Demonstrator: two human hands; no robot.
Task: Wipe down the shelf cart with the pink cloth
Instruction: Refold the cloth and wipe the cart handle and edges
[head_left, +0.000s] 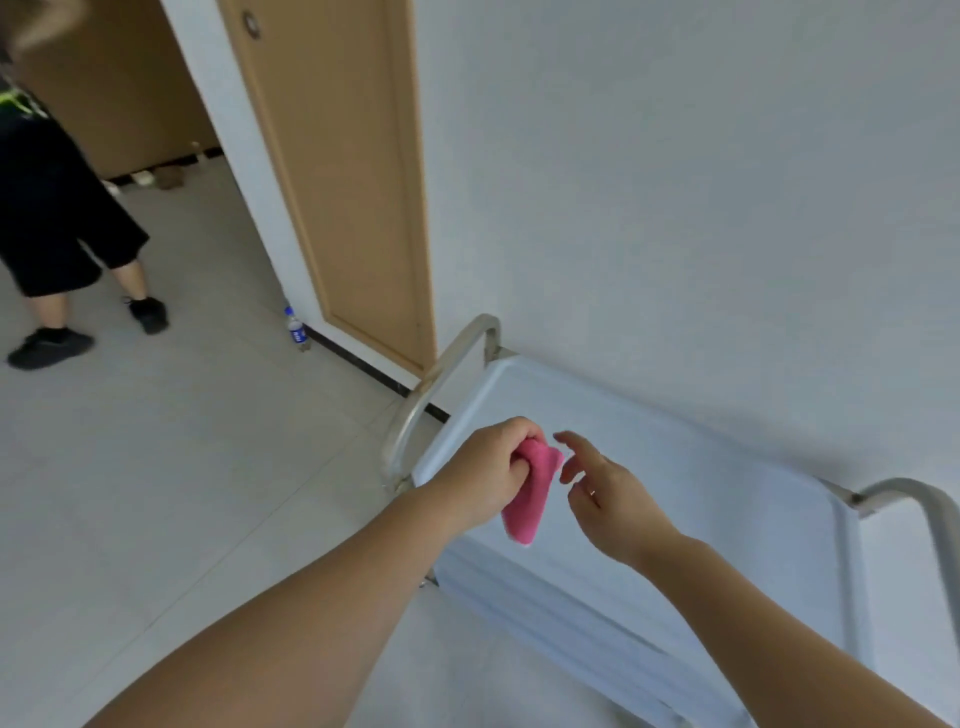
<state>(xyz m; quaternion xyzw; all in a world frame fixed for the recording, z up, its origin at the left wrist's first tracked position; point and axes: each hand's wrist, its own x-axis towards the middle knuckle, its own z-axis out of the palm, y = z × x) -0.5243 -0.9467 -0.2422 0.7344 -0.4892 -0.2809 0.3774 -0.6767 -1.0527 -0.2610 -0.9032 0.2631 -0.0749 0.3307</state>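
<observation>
We judge the pink cloth (527, 491) to be light, soft and limp: it is bunched at the top and its free end hangs slack below our fist. It should fold to any surface and not slip, so a loose bunch in the palm, or a flat spread under the fingers, looks like the best hold for wiping.

Our left hand (491, 470) grips the cloth's upper part, fingers curled round it, above the near left corner of the shelf cart (701, 483). Our right hand (605, 491) is just beside the cloth, fingers relaxed and spread, holding nothing, its fingertips near the cloth's upper edge; we cannot tell whether they touch it. The cloth hangs above the cart's top tray, not yet on it.
</observation>
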